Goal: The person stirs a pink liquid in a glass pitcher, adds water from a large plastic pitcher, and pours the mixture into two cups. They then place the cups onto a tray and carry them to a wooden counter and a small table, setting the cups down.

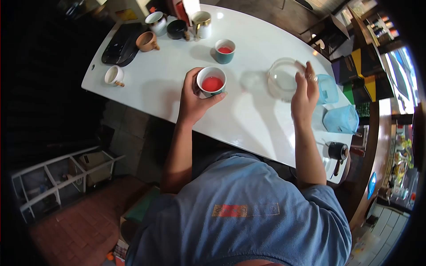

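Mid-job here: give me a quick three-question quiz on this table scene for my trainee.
1. True or false: the left hand grips a cup of red liquid.
2. What does the right hand touch? A) clear glass vessel B) black tray C) gold-rimmed mug
3. Fill in: a second cup of red liquid stands on the white ____, farther from the person.

Key: 1 true; 2 A; 3 table.
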Demonstrator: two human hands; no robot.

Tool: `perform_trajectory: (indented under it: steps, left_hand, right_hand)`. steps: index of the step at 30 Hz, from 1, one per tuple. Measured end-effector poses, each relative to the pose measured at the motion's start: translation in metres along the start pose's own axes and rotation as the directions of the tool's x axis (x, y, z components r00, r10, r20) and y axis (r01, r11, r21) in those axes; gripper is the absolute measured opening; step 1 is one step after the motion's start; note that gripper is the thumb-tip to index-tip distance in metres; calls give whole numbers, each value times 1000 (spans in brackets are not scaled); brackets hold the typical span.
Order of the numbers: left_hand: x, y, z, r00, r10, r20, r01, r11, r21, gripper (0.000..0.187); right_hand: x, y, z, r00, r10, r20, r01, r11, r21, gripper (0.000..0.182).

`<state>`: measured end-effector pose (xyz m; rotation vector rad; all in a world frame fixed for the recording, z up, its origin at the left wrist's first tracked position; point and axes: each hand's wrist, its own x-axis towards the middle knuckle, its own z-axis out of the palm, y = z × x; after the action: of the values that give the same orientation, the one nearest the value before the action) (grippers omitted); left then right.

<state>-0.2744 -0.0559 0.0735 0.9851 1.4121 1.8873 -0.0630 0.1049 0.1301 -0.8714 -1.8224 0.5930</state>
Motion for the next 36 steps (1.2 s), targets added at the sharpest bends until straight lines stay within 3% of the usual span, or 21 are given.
perform_trajectory:
  steps: [3, 4, 9, 12, 21, 36]
  left_hand:
    - [11, -17, 14, 999, 24, 39, -29, 991, 128, 74]
    - [14, -22, 20, 999, -10, 50, 4, 992, 127, 74]
    - [33, -47, 50, 993, -61, 103, 50, 993, 103, 74]
    - [46, -56, 63, 982, -119, 143, 99, 986, 137, 77]
    - [67, -71, 95, 969, -179, 172, 156, 978, 138, 77]
    - [80, -78, 106, 966, -201, 162, 174, 971, 167, 74]
  right_hand:
    - [-47, 18, -18, 977, 213, -16, -200, 940, 276, 49]
    - [-58, 19, -27, 950, 313, 12, -302, 904, 301, 48]
    - [-106, 46, -54, 869, 493, -45, -450, 824, 345, 45]
    - [-121, 55, -67, 771, 624, -131, -545, 752, 371, 39]
    - [-138, 64, -87, 728, 629, -272, -517, 765, 383, 51]
    - [-138, 87, -89, 678, 600, -424, -433, 793, 429, 50]
